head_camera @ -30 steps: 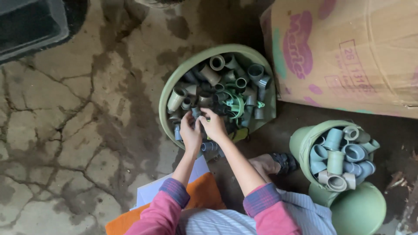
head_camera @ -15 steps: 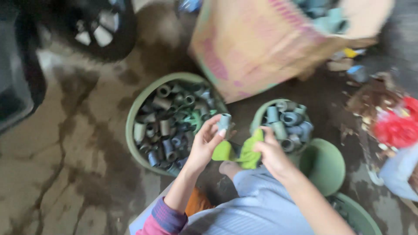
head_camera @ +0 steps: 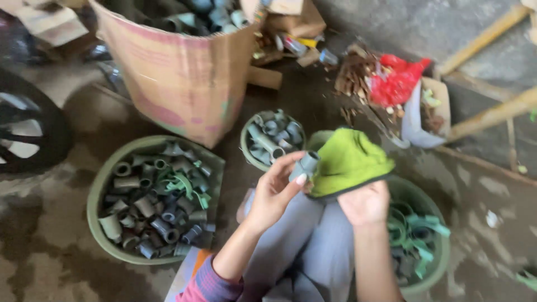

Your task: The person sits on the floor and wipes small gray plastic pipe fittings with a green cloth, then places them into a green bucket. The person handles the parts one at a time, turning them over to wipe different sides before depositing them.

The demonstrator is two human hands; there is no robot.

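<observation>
My left hand (head_camera: 274, 193) holds a short grey pipe fitting (head_camera: 305, 165) upright between thumb and fingers, above my lap. Right beside it my right hand (head_camera: 366, 204) grips a green cloth (head_camera: 347, 161), whose edge nearly touches the fitting. To the left stands a large green basin (head_camera: 100, 184) filled with several dark grey pipe fittings and some green strips. A smaller green tub (head_camera: 246, 151) of grey fittings sits just beyond my hands. Under my right arm is another green basin (head_camera: 428, 196) holding green plastic pieces.
A big cardboard box (head_camera: 179, 78) full of fittings stands at the back. A wheel (head_camera: 28, 134) is at the far left. A red bag (head_camera: 398, 84), scraps and wooden poles (head_camera: 492, 114) lie at the right on the wet concrete floor.
My view swung right and closer. Both hands left the large basin; the left took up a grey fitting, the right took the green cloth and brought it up beside the fitting.
</observation>
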